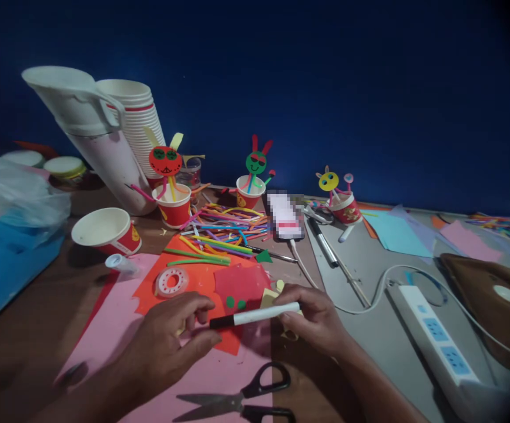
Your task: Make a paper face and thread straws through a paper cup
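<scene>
A white marker (264, 313) with a black cap lies level above the coloured papers. My right hand (314, 320) pinches its white end. My left hand (171, 329) is beside the black cap, thumb and fingers curved apart, with nothing held between them. Under the hands are pink paper (105, 335), orange paper (202, 282) and a red sheet (241, 279) with two small green dots. Black scissors (237, 403) lie open below the hands. A roll of clear tape (172, 283) rests on the orange paper.
Behind stand three red cups with paper faces (165, 161) (255, 163) (328, 181), pipe cleaners (232, 223), a phone (285, 214) and stacked cups (138, 123). An empty cup (105, 231) and a white jug (105, 153) are left; a power strip (435, 335) is right.
</scene>
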`<state>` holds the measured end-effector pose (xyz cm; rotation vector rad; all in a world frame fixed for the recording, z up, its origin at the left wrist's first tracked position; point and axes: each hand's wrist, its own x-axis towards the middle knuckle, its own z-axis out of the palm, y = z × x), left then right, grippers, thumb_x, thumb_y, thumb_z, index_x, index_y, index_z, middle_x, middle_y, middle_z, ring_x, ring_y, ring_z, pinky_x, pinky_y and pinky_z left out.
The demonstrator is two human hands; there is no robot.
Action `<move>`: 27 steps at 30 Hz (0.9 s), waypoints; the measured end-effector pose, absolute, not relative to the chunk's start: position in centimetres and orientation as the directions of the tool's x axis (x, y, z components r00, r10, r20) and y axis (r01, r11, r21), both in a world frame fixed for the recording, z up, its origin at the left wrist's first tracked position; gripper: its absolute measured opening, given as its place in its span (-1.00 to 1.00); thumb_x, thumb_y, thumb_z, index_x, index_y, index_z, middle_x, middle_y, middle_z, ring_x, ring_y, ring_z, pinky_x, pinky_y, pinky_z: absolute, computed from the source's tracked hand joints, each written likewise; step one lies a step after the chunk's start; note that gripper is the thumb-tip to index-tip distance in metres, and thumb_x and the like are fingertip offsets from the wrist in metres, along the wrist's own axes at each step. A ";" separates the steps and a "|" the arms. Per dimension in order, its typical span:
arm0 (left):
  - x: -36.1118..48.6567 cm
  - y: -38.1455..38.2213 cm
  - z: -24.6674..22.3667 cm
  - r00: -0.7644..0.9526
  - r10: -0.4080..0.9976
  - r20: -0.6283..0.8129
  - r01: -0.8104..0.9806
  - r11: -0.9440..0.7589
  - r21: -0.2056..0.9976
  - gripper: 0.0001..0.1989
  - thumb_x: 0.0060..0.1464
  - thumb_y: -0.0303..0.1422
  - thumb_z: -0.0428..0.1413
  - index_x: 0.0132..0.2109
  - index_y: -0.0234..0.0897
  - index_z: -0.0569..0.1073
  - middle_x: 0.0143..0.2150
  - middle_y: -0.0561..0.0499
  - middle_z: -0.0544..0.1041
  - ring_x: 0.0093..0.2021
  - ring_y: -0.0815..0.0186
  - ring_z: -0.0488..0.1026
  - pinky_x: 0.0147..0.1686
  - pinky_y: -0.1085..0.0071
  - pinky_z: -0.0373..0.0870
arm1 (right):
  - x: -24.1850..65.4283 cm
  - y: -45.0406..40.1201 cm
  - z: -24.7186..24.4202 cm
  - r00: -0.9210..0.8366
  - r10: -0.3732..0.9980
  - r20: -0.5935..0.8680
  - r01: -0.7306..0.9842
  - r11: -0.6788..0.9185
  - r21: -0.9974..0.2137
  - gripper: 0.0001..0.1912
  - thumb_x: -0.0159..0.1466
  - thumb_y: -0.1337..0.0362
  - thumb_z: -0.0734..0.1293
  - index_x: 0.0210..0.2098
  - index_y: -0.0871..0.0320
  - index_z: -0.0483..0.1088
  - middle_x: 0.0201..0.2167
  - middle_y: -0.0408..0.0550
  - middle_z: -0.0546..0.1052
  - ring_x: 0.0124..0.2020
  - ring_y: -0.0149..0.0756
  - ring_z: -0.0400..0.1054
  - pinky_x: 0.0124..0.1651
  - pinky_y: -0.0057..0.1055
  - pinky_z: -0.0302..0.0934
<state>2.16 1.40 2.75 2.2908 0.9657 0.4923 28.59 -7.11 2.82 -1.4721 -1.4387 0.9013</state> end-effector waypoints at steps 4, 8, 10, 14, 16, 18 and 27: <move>2.9 1.7 4.3 0.801 0.571 -0.181 0.493 -0.457 0.740 -0.81 0.15 -0.30 -0.01 -0.27 -0.21 0.49 -0.40 0.13 0.52 -0.43 0.43 0.42 -0.42 0.56 0.27 | 27.8 -7.2 2.7 0.095 0.995 -0.038 0.267 -0.063 -0.962 -0.91 0.11 0.29 0.37 -0.37 0.12 0.50 -0.47 -0.10 0.54 -0.43 -0.32 0.41 -0.39 -0.44 0.30; 3.9 1.2 4.2 0.767 0.596 -0.238 0.543 -0.403 0.737 -0.76 0.17 -0.31 -0.04 -0.28 -0.25 0.51 -0.45 0.11 0.51 -0.47 0.44 0.40 -0.48 0.57 0.20 | 25.4 -6.7 2.2 0.019 0.989 -0.150 0.007 -0.150 -0.989 -0.84 0.06 0.29 0.42 -0.33 0.15 0.49 -0.50 -0.13 0.54 -0.49 -0.38 0.40 -0.47 -0.51 0.27; 4.0 0.8 3.7 0.772 0.587 -0.244 0.537 -0.397 0.744 -0.77 0.16 -0.33 -0.03 -0.34 -0.26 0.49 -0.50 0.13 0.49 -0.52 0.46 0.37 -0.53 0.58 0.15 | 23.8 -6.4 2.0 -0.061 0.985 -0.159 -0.065 -0.163 -0.984 -0.77 0.05 0.26 0.44 -0.26 0.13 0.52 -0.40 -0.10 0.58 -0.40 -0.34 0.45 -0.38 -0.49 0.32; 2.8 0.2 3.4 0.854 0.518 -0.056 0.405 -0.592 0.697 -0.75 0.19 -0.34 -0.05 -0.40 -0.25 0.43 -0.52 0.13 0.48 -0.55 0.46 0.35 -0.53 0.56 0.13 | 23.4 -6.5 3.2 -0.121 0.991 -0.051 -0.035 -0.056 -0.998 -0.86 0.14 0.23 0.39 -0.31 0.09 0.55 -0.46 -0.12 0.57 -0.49 -0.38 0.43 -0.49 -0.51 0.30; 1.5 0.1 3.8 0.850 0.527 -0.007 0.408 -0.648 0.643 -0.75 0.21 -0.33 -0.07 -0.37 -0.22 0.44 -0.49 0.12 0.50 -0.51 0.43 0.38 -0.50 0.55 0.17 | 25.5 -6.5 4.3 0.096 0.992 0.083 -0.076 0.091 -0.993 -0.87 0.14 0.16 0.39 -0.41 0.07 0.55 -0.61 -0.16 0.50 -0.68 -0.44 0.30 -0.69 -0.54 0.16; 0.3 0.1 4.5 0.806 0.591 0.044 0.458 -0.668 0.586 -0.70 0.24 -0.36 -0.12 -0.36 -0.20 0.46 -0.52 0.13 0.47 -0.56 0.43 0.36 -0.52 0.54 0.17 | 28.2 -6.2 5.3 0.210 0.968 0.139 -0.099 0.163 -0.982 -0.78 0.20 0.08 0.32 -0.46 0.03 0.51 -0.67 -0.18 0.44 -0.71 -0.46 0.23 -0.73 -0.54 0.09; 2.8 2.4 2.5 0.807 0.522 0.278 0.471 -0.851 0.231 -0.75 0.21 -0.47 -0.10 -0.08 -0.35 0.44 -0.34 -0.07 0.53 -0.31 0.22 0.44 -0.29 0.33 0.32 | 27.6 -5.4 1.1 0.246 0.969 -0.013 0.023 -0.020 -1.000 -0.77 0.22 0.08 0.31 -0.28 0.10 0.45 -0.52 -0.11 0.51 -0.50 -0.30 0.40 -0.41 -0.34 0.32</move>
